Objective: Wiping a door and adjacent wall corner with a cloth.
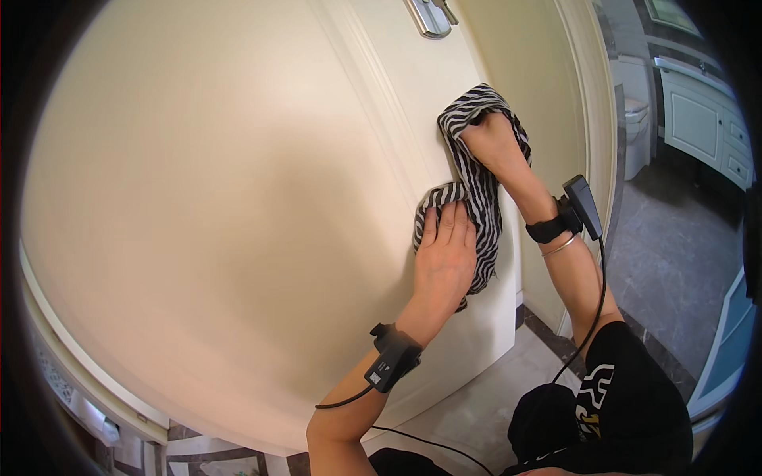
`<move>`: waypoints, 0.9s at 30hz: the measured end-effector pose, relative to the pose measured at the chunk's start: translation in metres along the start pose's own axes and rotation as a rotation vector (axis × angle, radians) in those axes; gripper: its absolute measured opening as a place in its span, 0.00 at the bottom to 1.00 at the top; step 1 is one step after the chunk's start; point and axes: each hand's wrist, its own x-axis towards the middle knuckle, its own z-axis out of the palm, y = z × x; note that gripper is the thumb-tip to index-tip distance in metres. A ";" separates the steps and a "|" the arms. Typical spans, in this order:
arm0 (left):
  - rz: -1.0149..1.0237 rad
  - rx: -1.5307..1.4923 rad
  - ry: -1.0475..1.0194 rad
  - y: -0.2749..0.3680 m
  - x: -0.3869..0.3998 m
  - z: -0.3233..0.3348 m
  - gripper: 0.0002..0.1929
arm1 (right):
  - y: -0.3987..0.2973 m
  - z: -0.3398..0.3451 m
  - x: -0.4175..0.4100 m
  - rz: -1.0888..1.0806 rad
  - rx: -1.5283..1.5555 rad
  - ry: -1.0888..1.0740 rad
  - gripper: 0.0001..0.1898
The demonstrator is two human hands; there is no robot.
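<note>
A black-and-white striped cloth lies bunched against the cream door panel, near its right edge. My left hand presses the lower left part of the cloth to the door, its fingertips partly under a fold. Higher up and to the right, my right hand is tucked into the upper part of the cloth, its fingers mostly hidden, and grips it at the door's edge. Between the two hands the cloth hangs down in loose folds. A metal lock plate with a key or handle sits above on the door.
On the right, beyond the door frame, are a toilet and a white vanity cabinet. A blue-panelled white object stands at the lower right. Black cables run from both wrist devices. Tiled floor shows below the door.
</note>
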 end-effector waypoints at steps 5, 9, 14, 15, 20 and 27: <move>-0.002 -0.004 -0.022 0.000 0.001 -0.003 0.16 | -0.006 -0.003 0.000 0.049 -0.072 -0.030 0.11; 0.009 -0.012 0.022 -0.001 0.000 -0.002 0.16 | -0.003 -0.006 -0.002 -0.009 0.051 -0.047 0.09; 0.012 -0.001 0.018 0.001 0.000 -0.001 0.16 | 0.004 -0.001 0.000 -0.003 0.082 -0.011 0.09; 0.007 0.003 0.013 0.000 0.000 -0.001 0.16 | 0.002 -0.001 0.000 -0.003 0.081 -0.012 0.09; 0.001 0.010 -0.005 0.001 0.001 -0.001 0.17 | -0.006 -0.003 -0.004 0.048 0.087 -0.011 0.09; -0.032 0.007 0.021 0.001 0.001 0.001 0.16 | -0.024 0.000 -0.005 0.016 0.062 0.032 0.10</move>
